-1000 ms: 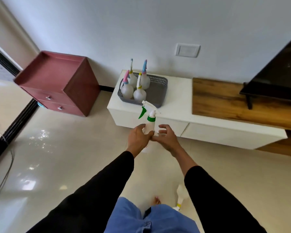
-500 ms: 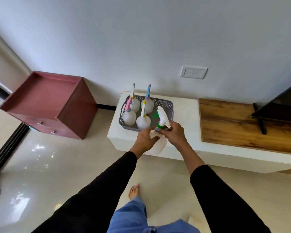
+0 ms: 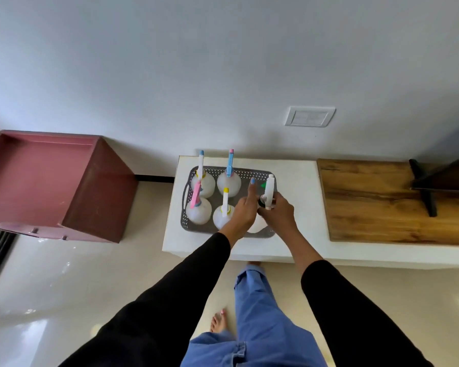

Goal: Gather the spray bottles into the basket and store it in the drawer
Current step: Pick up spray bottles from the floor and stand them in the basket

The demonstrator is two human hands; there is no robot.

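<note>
Head view takes in the white cabinet (image 3: 297, 181) against the wall, with a red drawer unit (image 3: 64, 181) well apart to its left and a wooden top (image 3: 382, 200) just beside its right end. On the cabinet's left half sits the grey basket (image 3: 186, 202), already holding four round spray bottles (image 3: 199, 213) upright in two rows, which leaves only the right-hand column free. Over that free column is the green-trigger bottle (image 3: 268, 190), its body mostly hidden behind the hands. The right hand (image 3: 278, 215) is wrapped around its neck just under the spray head, while the left hand (image 3: 245, 210) rests against the bottle's side with its index finger straight, steadying rather than gripping, as far as can be told. To finish this step well, I judge the bottle should come straight down, upright, into the empty right side, with the trigger turned away from the neighbouring nozzles so they do not catch. The left hand should guard the near yellow-capped bottle (image 3: 225, 207) from tipping. Release only once the base sits flat inside the rim.
</note>
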